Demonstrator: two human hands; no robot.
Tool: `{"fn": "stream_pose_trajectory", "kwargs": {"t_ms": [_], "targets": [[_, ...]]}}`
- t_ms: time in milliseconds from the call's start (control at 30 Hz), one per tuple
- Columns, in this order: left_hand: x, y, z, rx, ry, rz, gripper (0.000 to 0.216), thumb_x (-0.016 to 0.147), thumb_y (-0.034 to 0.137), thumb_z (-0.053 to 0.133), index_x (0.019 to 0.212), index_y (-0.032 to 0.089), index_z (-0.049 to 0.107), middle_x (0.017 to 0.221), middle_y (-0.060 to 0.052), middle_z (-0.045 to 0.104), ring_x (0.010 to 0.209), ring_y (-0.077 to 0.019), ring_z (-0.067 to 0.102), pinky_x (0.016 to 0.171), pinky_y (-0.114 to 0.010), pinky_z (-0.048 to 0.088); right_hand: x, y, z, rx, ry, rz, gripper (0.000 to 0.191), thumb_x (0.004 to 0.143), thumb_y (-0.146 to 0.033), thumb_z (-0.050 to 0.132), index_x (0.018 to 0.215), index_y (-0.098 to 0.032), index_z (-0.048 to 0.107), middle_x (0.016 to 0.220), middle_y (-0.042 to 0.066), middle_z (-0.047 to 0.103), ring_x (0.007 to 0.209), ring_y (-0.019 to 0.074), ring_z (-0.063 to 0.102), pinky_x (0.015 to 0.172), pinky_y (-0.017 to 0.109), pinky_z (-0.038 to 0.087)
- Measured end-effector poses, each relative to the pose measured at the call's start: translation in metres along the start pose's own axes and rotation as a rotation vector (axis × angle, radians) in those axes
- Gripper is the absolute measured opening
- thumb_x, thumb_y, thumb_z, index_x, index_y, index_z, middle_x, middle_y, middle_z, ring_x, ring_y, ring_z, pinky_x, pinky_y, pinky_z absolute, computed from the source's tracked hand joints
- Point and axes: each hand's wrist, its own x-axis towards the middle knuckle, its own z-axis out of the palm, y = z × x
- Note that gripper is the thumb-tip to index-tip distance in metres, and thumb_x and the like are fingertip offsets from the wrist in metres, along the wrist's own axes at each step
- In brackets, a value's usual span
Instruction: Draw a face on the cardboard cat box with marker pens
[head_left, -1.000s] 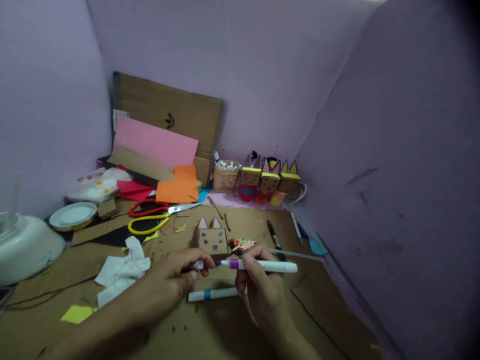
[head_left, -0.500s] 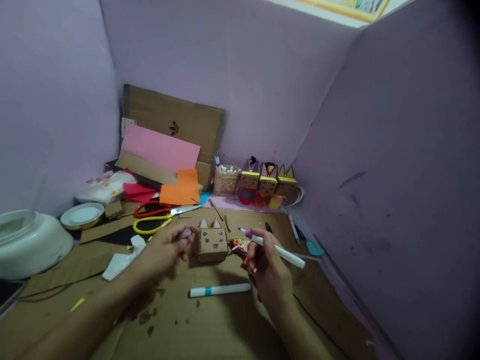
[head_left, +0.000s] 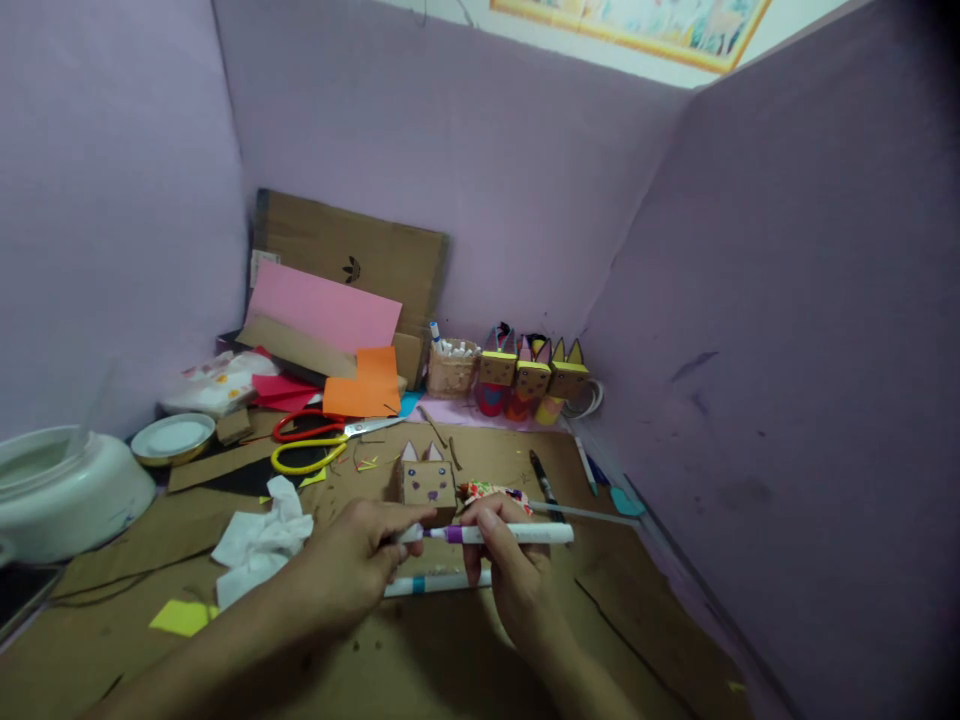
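Note:
My right hand (head_left: pixel 504 572) grips a white marker with a purple band (head_left: pixel 510 534), held level with its tip pointing left. My left hand (head_left: pixel 358 565) pinches the marker's white cap (head_left: pixel 410 535) right at that tip. Just behind the two hands stands a small cardboard box with pink ears and a purple face (head_left: pixel 426 481). A second white marker with a teal band (head_left: pixel 435 583) lies on the cardboard under my hands.
Crumpled tissue (head_left: pixel 259 538) lies left of my hands, red and yellow scissors (head_left: pixel 315 442) behind it. Three finished box figures (head_left: pixel 532 378), a small basket (head_left: pixel 452 366), coloured paper sheets (head_left: pixel 322 310) and cardboard stand at the back. A white bowl (head_left: pixel 64 490) sits far left.
Half a second ago my hands were apart beside the eared box, marker tip raised. They have come back together in front of it, cap meeting tip.

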Motion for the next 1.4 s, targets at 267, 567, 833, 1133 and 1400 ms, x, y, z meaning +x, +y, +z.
{"fn": "stream_pose_trajectory", "kwargs": {"t_ms": [267,567,833,1133,1400], "targets": [[-0.004,0.004,-0.001,0.013,-0.050,0.038,0.035,0.081,0.021,0.046,0.109,0.022,0.068,0.102,-0.003,0.071,0.100,-0.0220,0.062,0.091,-0.031,0.044,-0.001,0.000,0.005,-0.021,-0.051,0.063,0.032,0.085,-0.048,0.059,0.075,-0.018,0.058,0.056,-0.004,0.054,0.048,0.0079,0.048,0.045,0.017,0.038],[-0.004,-0.004,0.007,-0.278,0.051,-0.035,0.026,0.083,0.031,0.050,0.100,0.017,0.062,0.061,0.002,0.063,0.054,-0.0136,0.058,0.056,-0.023,0.046,0.003,0.003,0.005,0.159,-0.026,0.197,0.035,0.082,-0.047,0.065,0.071,-0.017,0.052,0.054,-0.005,0.058,0.038,0.0053,0.048,0.037,0.015,0.038],[0.002,0.001,0.033,-0.947,0.127,-0.319,0.048,0.069,0.064,0.059,0.079,0.017,0.055,0.047,0.003,0.054,0.030,-0.0042,0.031,0.028,-0.013,0.019,-0.009,0.004,0.017,0.271,-0.157,0.240,0.032,0.082,-0.043,0.068,0.073,-0.015,0.055,0.059,-0.003,0.062,0.042,0.0048,0.054,0.040,0.014,0.045],[-0.006,-0.006,0.042,-0.891,0.121,-0.004,0.052,0.081,0.068,0.046,0.076,0.017,0.054,0.051,0.001,0.057,0.043,-0.0132,0.058,0.040,-0.018,0.041,-0.018,0.010,0.028,0.457,-0.175,0.362,0.033,0.082,-0.042,0.069,0.073,-0.015,0.052,0.057,-0.003,0.064,0.039,0.0043,0.055,0.037,0.013,0.046],[-0.010,-0.016,0.051,-0.874,0.106,0.109,0.046,0.090,0.060,0.035,0.080,0.019,0.050,0.046,0.005,0.050,0.034,-0.0127,0.053,0.034,-0.019,0.037,-0.026,0.009,0.033,0.481,-0.189,0.349,0.034,0.081,-0.042,0.070,0.073,-0.015,0.050,0.056,-0.003,0.064,0.040,0.0057,0.058,0.040,0.016,0.050]]}}
